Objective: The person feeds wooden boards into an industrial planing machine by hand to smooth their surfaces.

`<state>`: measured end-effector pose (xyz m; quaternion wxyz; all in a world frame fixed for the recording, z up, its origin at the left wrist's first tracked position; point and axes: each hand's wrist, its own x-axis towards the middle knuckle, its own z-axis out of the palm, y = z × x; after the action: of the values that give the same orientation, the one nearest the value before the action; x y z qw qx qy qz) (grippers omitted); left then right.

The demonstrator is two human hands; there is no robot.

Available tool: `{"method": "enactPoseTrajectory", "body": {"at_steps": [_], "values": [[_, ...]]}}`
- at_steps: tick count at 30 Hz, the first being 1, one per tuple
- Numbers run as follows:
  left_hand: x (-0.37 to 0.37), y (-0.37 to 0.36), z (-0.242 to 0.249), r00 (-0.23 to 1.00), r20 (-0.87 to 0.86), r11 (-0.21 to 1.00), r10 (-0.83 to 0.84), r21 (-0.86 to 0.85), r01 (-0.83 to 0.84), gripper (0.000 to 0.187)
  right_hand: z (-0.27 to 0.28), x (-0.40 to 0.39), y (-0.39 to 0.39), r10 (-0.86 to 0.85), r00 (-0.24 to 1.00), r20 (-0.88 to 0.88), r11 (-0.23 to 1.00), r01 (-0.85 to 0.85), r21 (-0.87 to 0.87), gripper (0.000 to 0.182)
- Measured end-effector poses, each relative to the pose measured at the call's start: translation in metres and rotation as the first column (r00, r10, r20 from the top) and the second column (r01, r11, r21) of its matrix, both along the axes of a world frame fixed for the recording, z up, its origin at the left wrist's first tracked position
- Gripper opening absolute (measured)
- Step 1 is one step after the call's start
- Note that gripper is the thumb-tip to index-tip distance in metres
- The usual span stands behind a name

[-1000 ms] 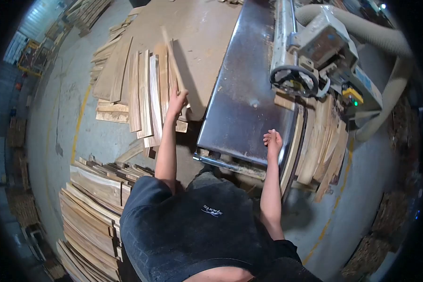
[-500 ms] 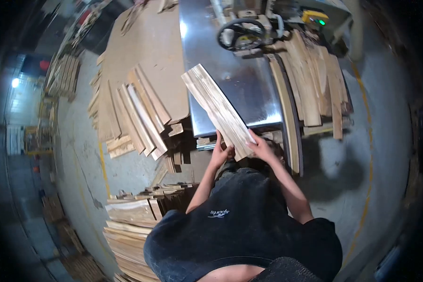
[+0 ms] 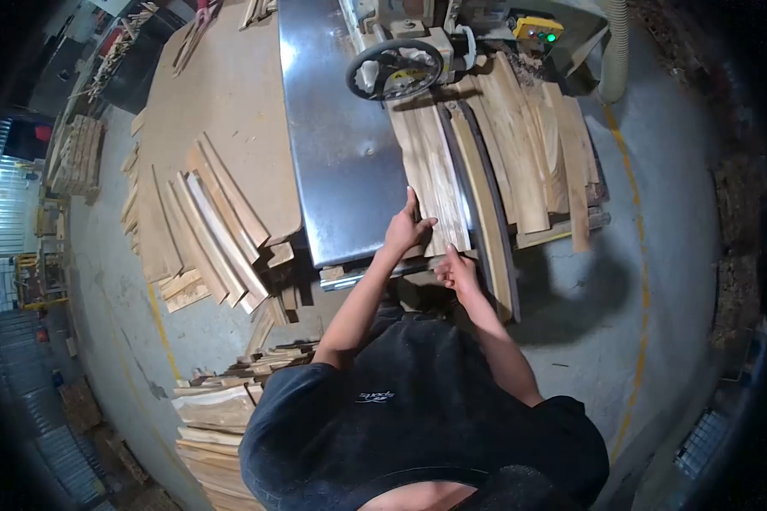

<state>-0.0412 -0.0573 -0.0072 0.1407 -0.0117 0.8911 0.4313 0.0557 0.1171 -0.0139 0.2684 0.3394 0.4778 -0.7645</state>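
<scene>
A long wooden board (image 3: 430, 175) with streaky grain lies flat on the shiny metal table (image 3: 341, 170), beside the fence. Its far end passes under the machine near a black handwheel (image 3: 394, 70). My left hand (image 3: 406, 228) grips the board's left edge near the close end, thumb over the top. At the board's near end is my right hand (image 3: 458, 272), its index finger raised against the end and the other fingers loosely bent and apart. To the right of the board runs the long fence (image 3: 479, 192), pale with dark edges.
Several narrow strips (image 3: 217, 234) lie on a brown panel (image 3: 230, 94) to the left. More boards (image 3: 520, 145) rest right of the fence. A stack of planks (image 3: 217, 434) stands at lower left. A yellow control box (image 3: 537, 29) with green lights and a hose (image 3: 615, 51) are at the back.
The board has swung from a slant in both hands to lie straight along the fence, its far end at the machine. My right hand has loosened from its side to its near end.
</scene>
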Motion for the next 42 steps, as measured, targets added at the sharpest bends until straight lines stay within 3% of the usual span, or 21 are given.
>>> {"method": "enactPoseTrajectory", "body": {"at_steps": [5, 8, 10, 12, 15, 17, 18, 21, 22, 23, 25, 27, 28, 29, 31, 33, 36, 37, 39, 41, 42], "values": [[-0.056, 0.01, 0.023, 0.99, 0.122, 0.997, 0.067, -0.034, -0.063, 0.101, 0.0, -0.071, -0.004, 0.074, 0.992, 0.105, 0.979, -0.092, 0.184, 0.048], [-0.086, -0.004, 0.022, 0.99, 0.094, 0.994, 0.107, 0.009, -0.108, 0.097, -0.006, -0.108, -0.018, -0.049, 0.997, 0.063, 0.984, 0.037, 0.177, 0.041], [-0.107, -0.018, 0.016, 0.993, 0.086, 0.996, 0.085, -0.028, -0.083, 0.066, -0.021, -0.122, -0.024, -0.109, 0.993, 0.034, 0.979, 0.101, 0.18, 0.037], [-0.121, -0.051, 0.006, 0.995, -0.081, 0.988, -0.054, 0.14, 0.065, 0.052, -0.021, -0.134, -0.026, -0.137, 0.99, 0.018, 0.982, 0.133, 0.134, 0.036], [-0.109, -0.121, 0.036, 0.963, -0.234, 0.983, 0.133, 0.152, -0.099, 0.045, -0.021, -0.159, -0.022, -0.112, 0.994, -0.005, 0.987, 0.112, 0.114, 0.042], [-0.094, -0.186, 0.034, 0.685, -0.65, 0.937, 0.329, 0.136, -0.321, 0.041, -0.02, -0.173, -0.022, -0.087, 0.996, -0.018, 0.995, 0.088, 0.053, 0.041], [-0.078, -0.221, 0.043, 0.634, -0.566, 0.827, 0.526, 0.166, -0.538, 0.038, -0.018, -0.186, -0.025, -0.068, 0.997, -0.025, 0.996, 0.07, 0.057, 0.041], [-0.008, -0.33, 0.047, 0.206, -0.747, 0.317, 0.633, 0.007, -0.948, 0.045, -0.015, -0.211, -0.026, -0.002, 1.0, 0.013, 1.0, 0.002, 0.01, 0.039], [0.026, -0.366, 0.049, 0.224, -0.418, 0.227, 0.88, -0.043, -0.973, 0.063, -0.013, -0.219, -0.032, 0.005, 1.0, -0.002, 0.999, -0.005, 0.049, 0.039], [0.05, -0.391, 0.03, 0.095, -0.661, -0.138, 0.745, -0.292, -0.946, 0.076, -0.011, -0.226, -0.035, 0.01, 1.0, -0.018, 0.996, -0.008, 0.087, 0.038], [0.099, -0.404, 0.068, 0.118, -0.379, -0.106, 0.918, -0.521, -0.847, 0.086, -0.026, -0.244, -0.028, 0.03, 0.998, -0.057, 0.998, -0.028, 0.048, 0.04], [0.136, -0.445, 0.022, 0.196, -0.257, 0.088, 0.946, -0.38, -0.921, 0.091, -0.029, -0.256, -0.037, 0.051, 0.985, -0.162, 0.985, -0.023, 0.172, 0.037], [0.146, -0.458, 0.009, 0.308, -0.27, 0.248, 0.912, -0.235, -0.94, 0.086, -0.026, -0.257, -0.048, 0.03, 0.985, -0.17, 0.987, -0.002, 0.161, 0.037], [0.142, -0.451, 0.018, 0.327, -0.282, 0.266, 0.902, -0.232, -0.936, 0.086, -0.021, -0.257, -0.059, 0.023, 0.976, -0.217, 0.973, 0.028, 0.229, 0.034], [0.139, -0.414, 0.038, 0.537, -0.125, 0.39, 0.835, -0.554, -0.736, 0.073, -0.015, -0.238, -0.066, -0.005, 0.963, -0.27, 0.955, 0.085, 0.286, 0.031], [0.136, -0.378, 0.056, 0.624, -0.113, 0.504, 0.773, -0.489, -0.712, 0.065, -0.013, -0.213, -0.072, 0.071, 0.896, -0.438, 0.936, 0.091, 0.339, 0.021], [0.125, -0.308, 0.09, 0.553, -0.03, 0.497, 0.832, -0.401, -0.769, 0.093, -0.017, -0.168, -0.071, 0.129, 0.88, -0.457, 0.943, 0.034, 0.33, 0.02], [0.124, -0.292, 0.1, 0.556, -0.034, 0.52, 0.83, -0.312, -0.795, 0.111, -0.016, -0.152, -0.068, 0.206, 0.855, -0.476, 0.938, -0.034, 0.345, 0.021], [0.127, -0.279, 0.039, 0.592, -0.404, 0.669, 0.697, 0.07, -0.74, 0.115, -0.012, -0.117, -0.062, 0.228, 0.873, -0.43, 0.952, -0.107, 0.287, 0.025], [0.125, -0.225, 0.093, 0.72, 0.21, 0.502, 0.661, 0.589, -0.633, 0.118, -0.006, -0.083, -0.054, 0.293, 0.864, -0.41, 0.953, -0.227, 0.202, 0.037], [0.126, -0.2, 0.084, 0.781, 0.188, 0.454, 0.595, 0.724, -0.519, 0.115, -0.002, -0.065, -0.052, 0.288, 0.877, -0.384, 0.954, -0.228, 0.196, 0.042]]}}
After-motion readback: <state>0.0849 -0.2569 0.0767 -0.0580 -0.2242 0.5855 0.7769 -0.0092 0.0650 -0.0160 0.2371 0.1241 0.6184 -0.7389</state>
